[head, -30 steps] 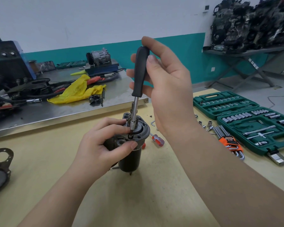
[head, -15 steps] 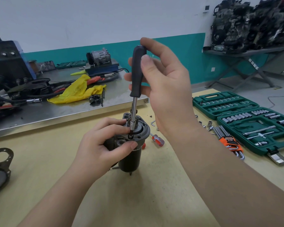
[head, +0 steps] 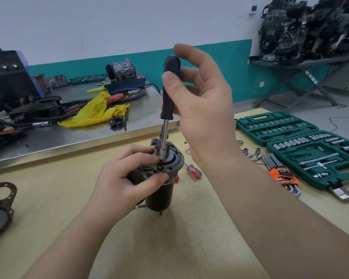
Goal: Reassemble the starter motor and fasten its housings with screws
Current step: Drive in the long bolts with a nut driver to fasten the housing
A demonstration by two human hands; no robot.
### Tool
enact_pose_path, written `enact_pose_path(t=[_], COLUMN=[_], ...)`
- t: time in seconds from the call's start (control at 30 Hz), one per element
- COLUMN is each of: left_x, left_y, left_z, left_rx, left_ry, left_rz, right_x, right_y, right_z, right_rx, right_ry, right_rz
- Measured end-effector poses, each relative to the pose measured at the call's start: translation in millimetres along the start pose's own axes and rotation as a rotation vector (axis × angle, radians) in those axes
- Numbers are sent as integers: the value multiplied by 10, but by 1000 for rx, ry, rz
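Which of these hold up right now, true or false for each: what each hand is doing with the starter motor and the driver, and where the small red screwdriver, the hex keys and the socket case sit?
1. The left hand grips the starter motor, which stands upright on the table. True.
2. The right hand holds a red-handled screwdriver. False: it holds a black-handled nut driver, its socket tip down on the motor's top face.
3. The small red screwdriver lies on the table beside the motor. True.
4. The green socket set case is closed. False: it lies open, sockets showing.
5. The hex key set in the orange holder lies left of the motor. False: it lies to the right, by the case.
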State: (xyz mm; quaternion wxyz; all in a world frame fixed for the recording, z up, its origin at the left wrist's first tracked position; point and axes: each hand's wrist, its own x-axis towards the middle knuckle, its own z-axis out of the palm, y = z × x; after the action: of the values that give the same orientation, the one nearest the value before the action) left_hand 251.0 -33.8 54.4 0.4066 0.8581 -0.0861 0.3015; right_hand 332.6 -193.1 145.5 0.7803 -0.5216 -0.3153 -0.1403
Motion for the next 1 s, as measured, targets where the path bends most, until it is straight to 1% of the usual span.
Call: enact_pose_path(t=[0.07, 0.23, 0.43, 0.63, 0.73, 0.87, 1.0], left_x=[3, 5, -1, 6, 2, 2, 2], left_y=[-4, -24, -72, -69, -58, -50, -41], left_z=[-1, -4, 13, 14, 16, 16, 11], left_rx=[5, 2, -19, -19, -32, -30, -15], left_ry=[-1, -6, 8, 4, 10, 12, 6], left_rz=[4, 11, 31, 32, 24, 27, 18], right_x=[6, 4, 5, -10, -24, -3, -11], right_y=[0, 11, -11, 3, -29, -19, -10], right_z=[2, -22, 9, -14, -5, 15, -8], right_rx=[-1, 85, -3, 123, 99, 21, 112], right_ry=[1, -22, 17, -22, -30, 6, -19], right_rz=[-4, 36, -5, 63, 56, 14, 57])
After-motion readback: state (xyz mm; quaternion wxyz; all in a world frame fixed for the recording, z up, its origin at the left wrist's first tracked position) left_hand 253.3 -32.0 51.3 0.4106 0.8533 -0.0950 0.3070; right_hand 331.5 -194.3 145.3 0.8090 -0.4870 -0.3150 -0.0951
